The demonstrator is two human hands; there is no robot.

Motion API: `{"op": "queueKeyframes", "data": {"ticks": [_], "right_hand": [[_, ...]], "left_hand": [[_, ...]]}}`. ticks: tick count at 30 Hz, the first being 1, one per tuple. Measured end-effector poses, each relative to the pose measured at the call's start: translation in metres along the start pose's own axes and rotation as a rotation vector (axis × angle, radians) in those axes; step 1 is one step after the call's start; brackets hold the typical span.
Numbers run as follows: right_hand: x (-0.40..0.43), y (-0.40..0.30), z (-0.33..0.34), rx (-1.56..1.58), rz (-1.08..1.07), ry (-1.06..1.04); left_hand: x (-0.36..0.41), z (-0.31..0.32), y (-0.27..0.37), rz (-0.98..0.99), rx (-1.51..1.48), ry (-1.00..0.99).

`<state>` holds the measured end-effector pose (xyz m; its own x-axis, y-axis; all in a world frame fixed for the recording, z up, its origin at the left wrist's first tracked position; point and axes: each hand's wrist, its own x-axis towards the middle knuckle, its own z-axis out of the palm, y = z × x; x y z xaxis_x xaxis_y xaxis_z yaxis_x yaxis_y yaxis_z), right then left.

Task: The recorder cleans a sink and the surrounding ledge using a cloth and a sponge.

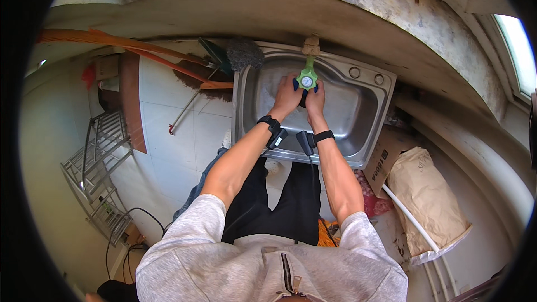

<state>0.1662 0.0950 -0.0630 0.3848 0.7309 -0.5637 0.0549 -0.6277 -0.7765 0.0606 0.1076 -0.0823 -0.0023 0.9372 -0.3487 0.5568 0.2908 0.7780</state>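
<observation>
A green plastic tap (307, 79) with a star-shaped handle juts from the wall over a stainless steel sink (356, 119). Under it, my left hand (287, 97) and my right hand (315, 100) are close together inside the basin. A small dark blue item (295, 84) shows between my fingers; the tap handle hides much of it, and what it is cannot be made out. Both hands appear to grip it from opposite sides. Black straps with small cabled devices circle both wrists, the left device (277, 137) and the right device (306, 142) hanging above the sink's front part.
A grey wire-like scouring mass (244, 53) rests at the sink's back left corner. Left of the sink are a broom (199, 73) with an orange handle and a metal rack (98, 155). A cardboard box (384, 151), a brown paper sack (428, 201) and white pipes (413, 218) lie at right.
</observation>
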Motion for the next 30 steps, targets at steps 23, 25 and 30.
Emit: {"op": "queueKeyframes", "data": {"ticks": [23, 25, 30], "right_hand": [[-0.007, -0.004, -0.034, 0.185, 0.166, -0.128], [-0.006, 0.001, -0.033, 0.172, 0.165, -0.082], [-0.002, 0.004, -0.039, 0.189, 0.247, -0.088]], "left_hand": [[-0.014, -0.026, 0.015, -0.632, -0.942, -0.273], [-0.015, -0.031, 0.019, -0.572, -0.938, -0.259], [-0.011, -0.036, 0.033, -0.537, -0.953, -0.128]]}}
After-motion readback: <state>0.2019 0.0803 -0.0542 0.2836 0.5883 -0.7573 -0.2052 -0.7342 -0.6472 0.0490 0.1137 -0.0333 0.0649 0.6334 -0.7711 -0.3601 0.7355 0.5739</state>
